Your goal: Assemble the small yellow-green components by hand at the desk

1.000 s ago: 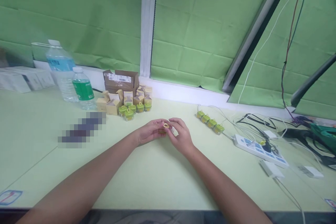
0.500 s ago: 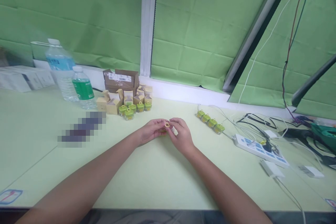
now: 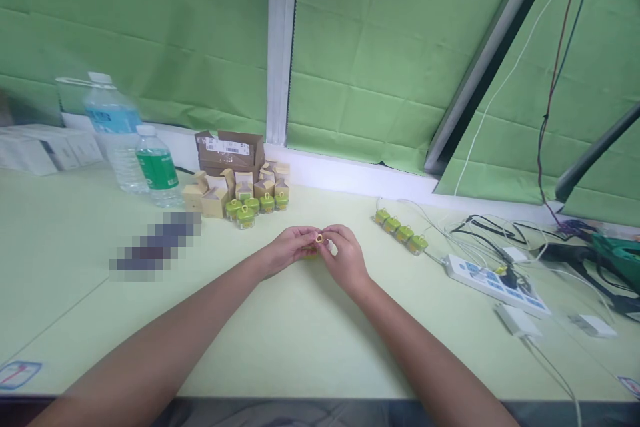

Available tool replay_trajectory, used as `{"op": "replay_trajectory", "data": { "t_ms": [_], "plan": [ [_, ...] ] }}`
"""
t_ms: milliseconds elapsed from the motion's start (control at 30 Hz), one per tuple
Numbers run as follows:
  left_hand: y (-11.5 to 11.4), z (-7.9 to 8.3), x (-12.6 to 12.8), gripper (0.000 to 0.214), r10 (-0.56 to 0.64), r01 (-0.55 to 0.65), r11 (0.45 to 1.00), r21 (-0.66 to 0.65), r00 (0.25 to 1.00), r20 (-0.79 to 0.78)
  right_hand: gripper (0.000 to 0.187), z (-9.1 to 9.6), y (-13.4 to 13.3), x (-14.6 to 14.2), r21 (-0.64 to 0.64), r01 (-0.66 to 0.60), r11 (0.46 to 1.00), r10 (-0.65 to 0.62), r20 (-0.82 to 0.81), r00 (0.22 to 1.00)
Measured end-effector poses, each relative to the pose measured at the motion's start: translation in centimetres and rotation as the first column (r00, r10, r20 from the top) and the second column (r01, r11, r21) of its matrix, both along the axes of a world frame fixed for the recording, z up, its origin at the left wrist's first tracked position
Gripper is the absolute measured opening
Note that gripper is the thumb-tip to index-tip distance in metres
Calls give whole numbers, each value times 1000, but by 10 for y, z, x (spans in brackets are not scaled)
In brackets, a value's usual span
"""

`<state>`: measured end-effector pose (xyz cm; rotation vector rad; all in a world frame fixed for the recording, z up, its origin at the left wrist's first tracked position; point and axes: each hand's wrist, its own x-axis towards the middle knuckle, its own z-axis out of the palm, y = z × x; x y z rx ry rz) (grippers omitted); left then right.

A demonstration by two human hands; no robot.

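Note:
Over the middle of the table, my left hand (image 3: 289,250) and my right hand (image 3: 346,259) meet, fingers closed around one small container with a yellow loop (image 3: 319,238). The loop sticks up between the two thumbs. Most of the container's body is hidden by my fingers; a bit of yellow-green shows below them. Beyond my left hand stands a group of small clear containers with green lids and yellow loops (image 3: 245,216). A row of similar green-lidded containers (image 3: 403,233) stands to the right of my right hand.
Opened small cardboard boxes (image 3: 215,203) stand before a larger brown carton (image 3: 230,150) at the back. Left of them are a green-labelled bottle (image 3: 159,170) and a larger blue-labelled bottle (image 3: 114,121). A white power strip (image 3: 495,285) with tangled cables lies at the right, near a white adapter (image 3: 517,321).
The yellow loop has turned slightly and moved a little between my fingers. My left fingers have shifted slightly; both arms stay in nearly the same place.

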<state>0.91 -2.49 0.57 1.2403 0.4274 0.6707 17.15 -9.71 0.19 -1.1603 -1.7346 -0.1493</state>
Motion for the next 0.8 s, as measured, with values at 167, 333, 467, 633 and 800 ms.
{"op": "replay_trajectory", "data": {
  "t_ms": [167, 333, 467, 633, 800],
  "plan": [
    [-4, 4, 1, 30, 26, -26, 1000, -7, 1000, -3, 9, 2, -1, 0, -24, 7, 1000, -8, -16, 1000],
    [-5, 6, 2, 27, 15, -10, 998, -69, 997, 72, 11, 5, -2, 1, -50, 2, 999, -5, -60, 998],
    [-3, 5, 2, 27, 31, -20, 993, -118, 995, 93, 12, 5, -1, 4, 10, 9, 1000, -8, -31, 999],
    [-2, 4, 3, 25, 34, -23, 992, -122, 996, 86, 16, 2, 1, 7, 101, 8, 995, -18, 97, 995],
    [-2, 3, 3, 20, 48, -39, 993, -112, 996, 81, 16, 0, 4, 10, 150, 34, 988, -60, 168, 984]
  ]
}}
